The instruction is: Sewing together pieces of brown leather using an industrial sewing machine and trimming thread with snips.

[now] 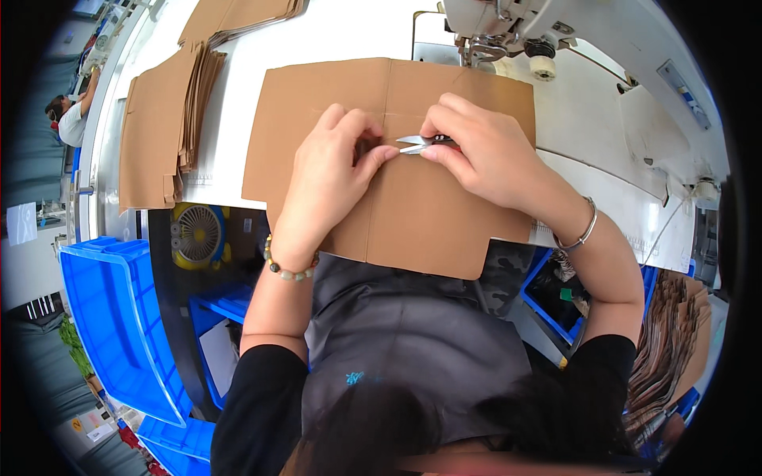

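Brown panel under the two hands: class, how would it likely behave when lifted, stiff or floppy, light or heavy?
The brown panel is probably fairly stiff: its near part extends past the white table with little visible sag. It may bend most easily along the line down its middle. Its thin-looking edges suggest it is light for its size.

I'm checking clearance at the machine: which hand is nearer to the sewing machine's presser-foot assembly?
Right. The right hand, holding thread snips, is below the presser-foot assembly in the picture; the left hand is farther off, down and left, over the brown panel.
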Demonstrator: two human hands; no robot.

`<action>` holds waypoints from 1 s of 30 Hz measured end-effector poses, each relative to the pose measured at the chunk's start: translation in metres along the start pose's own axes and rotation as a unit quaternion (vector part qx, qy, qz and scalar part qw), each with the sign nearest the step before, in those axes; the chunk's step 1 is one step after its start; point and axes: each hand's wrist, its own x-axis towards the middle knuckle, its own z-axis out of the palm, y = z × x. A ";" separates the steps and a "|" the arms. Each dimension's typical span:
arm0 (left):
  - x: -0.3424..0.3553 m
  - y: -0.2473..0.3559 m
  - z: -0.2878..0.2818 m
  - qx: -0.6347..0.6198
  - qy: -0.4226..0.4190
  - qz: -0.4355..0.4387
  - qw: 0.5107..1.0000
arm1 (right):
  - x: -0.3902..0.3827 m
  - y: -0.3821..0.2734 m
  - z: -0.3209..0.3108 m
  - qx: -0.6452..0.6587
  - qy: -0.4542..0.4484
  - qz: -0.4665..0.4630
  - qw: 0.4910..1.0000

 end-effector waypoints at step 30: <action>-0.003 -0.018 -0.010 -0.304 -0.063 -0.100 0.945 | 0.004 -0.015 0.020 -0.064 0.026 -0.095 0.993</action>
